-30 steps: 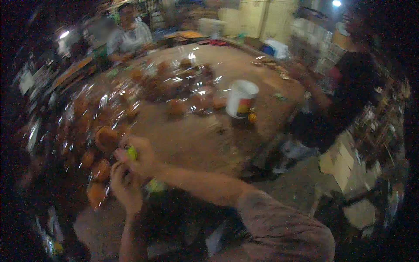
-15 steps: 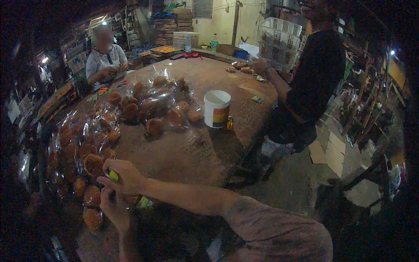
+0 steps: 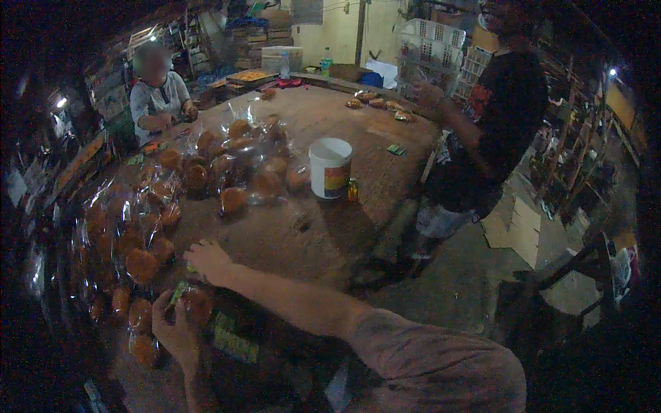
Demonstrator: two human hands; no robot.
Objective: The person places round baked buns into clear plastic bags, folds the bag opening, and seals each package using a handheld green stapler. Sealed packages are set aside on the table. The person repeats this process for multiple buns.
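At the lower left, my left hand (image 3: pixel 175 330) is closed, its thumb and fingers pinching a small green and yellow label (image 3: pixel 179 292). A round brown bun (image 3: pixel 199 306) sits just right of those fingers, partly in shadow. My right hand (image 3: pixel 208 263) is above the bun at the table's near edge, fingers stretched out and somewhat apart. A bit of green shows beneath that hand; whether it is held is unclear. Bagged brown buns (image 3: pixel 141 266) in clear film lie to the left of both hands. Below them is a sheet of green labels (image 3: pixel 235 339), dimly lit.
More bagged buns (image 3: pixel 237 162) cover the left and middle of the brown table (image 3: pixel 275 234). A white bucket (image 3: pixel 330 172) stands beside a small yellow bottle (image 3: pixel 353 189). One person (image 3: pixel 157 96) sits far left; another (image 3: pixel 506 117) stands right, near several buns (image 3: pixel 375 102) and white crates (image 3: pixel 430 51).
My hands have moved apart, the right one up and rightward. The green label now shows in my left fingers, and a bun is visible between the hands. The person at right has raised an arm.
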